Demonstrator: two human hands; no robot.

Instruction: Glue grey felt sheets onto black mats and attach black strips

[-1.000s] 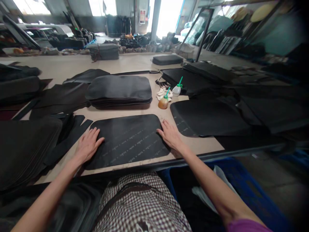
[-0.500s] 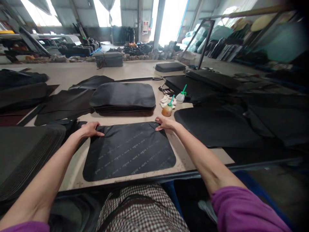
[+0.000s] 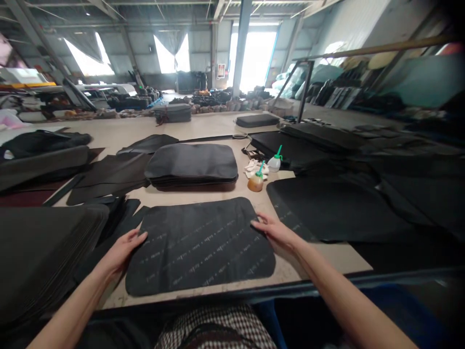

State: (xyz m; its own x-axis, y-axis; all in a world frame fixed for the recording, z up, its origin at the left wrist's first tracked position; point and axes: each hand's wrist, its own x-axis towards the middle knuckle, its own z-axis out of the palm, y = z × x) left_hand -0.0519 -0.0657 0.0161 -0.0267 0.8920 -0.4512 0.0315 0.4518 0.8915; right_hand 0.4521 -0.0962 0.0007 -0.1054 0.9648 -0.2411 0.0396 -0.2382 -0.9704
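A black rounded sheet (image 3: 203, 247) with faint printed lines lies flat near the table's front edge. My left hand (image 3: 121, 249) is at its left edge with the thumb on top and the fingers tucked under the edge. On the right edge, my right hand (image 3: 276, 232) pinches the sheet with its fingertips. Just behind the sheet is a stack of similar black sheets (image 3: 192, 167).
An amber glue bottle (image 3: 256, 182) and a clear bottle (image 3: 275, 162), both with green nozzles, stand by white rags to the right. Another black sheet (image 3: 334, 208) lies at right, a thick pile (image 3: 39, 242) at left. The beige table (image 3: 327, 257) runs far back, with more dark pieces.
Both hands have slid back from the sheet's far corners to its side edges. The view has tilted up, showing more of the hall.
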